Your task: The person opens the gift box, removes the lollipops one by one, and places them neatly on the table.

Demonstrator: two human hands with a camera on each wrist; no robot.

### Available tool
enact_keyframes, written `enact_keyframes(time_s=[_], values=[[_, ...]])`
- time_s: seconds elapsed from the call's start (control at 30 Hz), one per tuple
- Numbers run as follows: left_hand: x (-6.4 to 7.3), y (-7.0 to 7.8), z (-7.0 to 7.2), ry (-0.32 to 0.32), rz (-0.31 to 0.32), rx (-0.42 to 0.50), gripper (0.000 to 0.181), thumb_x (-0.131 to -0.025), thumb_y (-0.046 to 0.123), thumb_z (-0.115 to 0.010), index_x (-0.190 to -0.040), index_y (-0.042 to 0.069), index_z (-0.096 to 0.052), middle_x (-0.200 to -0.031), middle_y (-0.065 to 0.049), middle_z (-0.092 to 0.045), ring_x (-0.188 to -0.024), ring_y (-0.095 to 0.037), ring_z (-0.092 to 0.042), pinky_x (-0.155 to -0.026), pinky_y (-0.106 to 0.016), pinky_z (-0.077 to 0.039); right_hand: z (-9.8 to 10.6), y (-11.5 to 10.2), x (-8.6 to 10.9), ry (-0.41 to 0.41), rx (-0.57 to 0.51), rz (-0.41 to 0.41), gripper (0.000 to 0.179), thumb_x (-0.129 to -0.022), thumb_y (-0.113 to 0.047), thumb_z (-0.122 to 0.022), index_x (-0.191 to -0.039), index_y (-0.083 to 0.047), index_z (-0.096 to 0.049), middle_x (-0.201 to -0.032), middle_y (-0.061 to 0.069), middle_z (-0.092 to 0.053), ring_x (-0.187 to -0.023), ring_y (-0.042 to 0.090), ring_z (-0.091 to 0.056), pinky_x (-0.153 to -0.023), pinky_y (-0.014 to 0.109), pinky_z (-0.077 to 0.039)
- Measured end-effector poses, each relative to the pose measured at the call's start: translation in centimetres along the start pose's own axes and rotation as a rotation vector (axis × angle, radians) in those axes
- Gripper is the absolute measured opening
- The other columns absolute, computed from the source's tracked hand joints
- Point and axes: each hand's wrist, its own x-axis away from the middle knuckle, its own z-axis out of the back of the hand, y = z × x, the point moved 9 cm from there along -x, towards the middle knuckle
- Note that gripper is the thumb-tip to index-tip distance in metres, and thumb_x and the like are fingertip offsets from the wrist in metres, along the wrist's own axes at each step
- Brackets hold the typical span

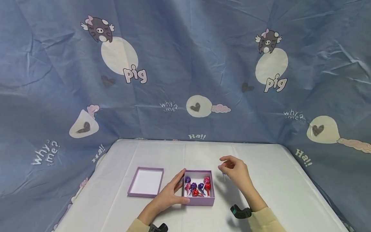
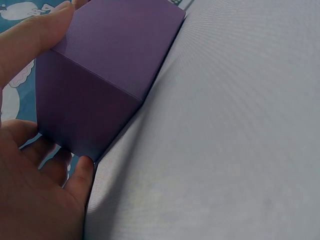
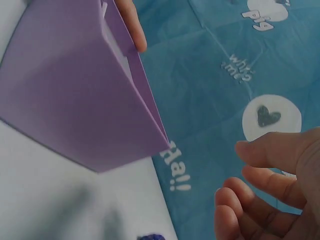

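The purple box (image 1: 200,201) sits open, shiny lollipops (image 1: 195,192) inside; my left hand (image 1: 170,194) grips its side, my right hand (image 1: 237,169) hovers, fingers half-curled, hold unclear to me.

Soft, fairly even light brightens the white cloth-covered surface (image 1: 261,161); pale sheen catches creases in the blue printed fabric backdrop (image 1: 185,64), notably at right. A soft-edged shadow falls left of the bare right forearm (image 1: 251,192). Both wrist views look dimmer; the left leaves the purple rectangular box (image 2: 87,102) darkly shaded.
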Motion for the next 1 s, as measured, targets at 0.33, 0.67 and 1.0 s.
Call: enact_keyframes(time_s=[0.33,0.67,1.0], values=[[0.1,0.1,0.1,0.007,0.001,0.009,0.111,-0.078,0.024,-0.089,-0.16,0.039,-0.016,-0.169,-0.003,-0.006,-0.152,-0.019,-0.014,-0.119,-0.028,-0.027,-3.7,-2.4,0.9,-0.078,-0.058,0.054,0.028,-0.078,-0.006,-0.085,-0.101,-0.019,-0.075,-0.079,-0.003,-0.067,-0.071,0.015,-0.064,-0.057,0.026,-0.056],[0.0,-0.1,0.0,0.003,-0.002,0.017,0.11,-0.078,0.025,-0.089,-0.16,0.039,-0.016,-0.168,0.001,-0.007,-0.152,-0.018,-0.016,-0.12,-0.029,-0.027,-6.3,-4.3,2.0,-0.152,-0.063,0.112,0.025,-0.081,-0.005,-0.083,-0.101,-0.018,-0.074,-0.08,-0.005,-0.067,-0.072,0.013,-0.064,-0.059,0.025,-0.057],[0.0,-0.2,0.1,0.003,0.007,0.011,0.111,-0.078,0.023,-0.089,-0.161,0.037,-0.015,-0.168,0.003,-0.008,-0.151,-0.017,-0.018,-0.119,-0.025,-0.027,-8.5,-5.4,3.0,-0.215,-0.049,0.149,0.024,-0.083,-0.01,-0.083,-0.105,-0.011,-0.075,-0.08,-0.007,-0.067,-0.07,0.011,-0.064,-0.059,0.024,-0.057]])
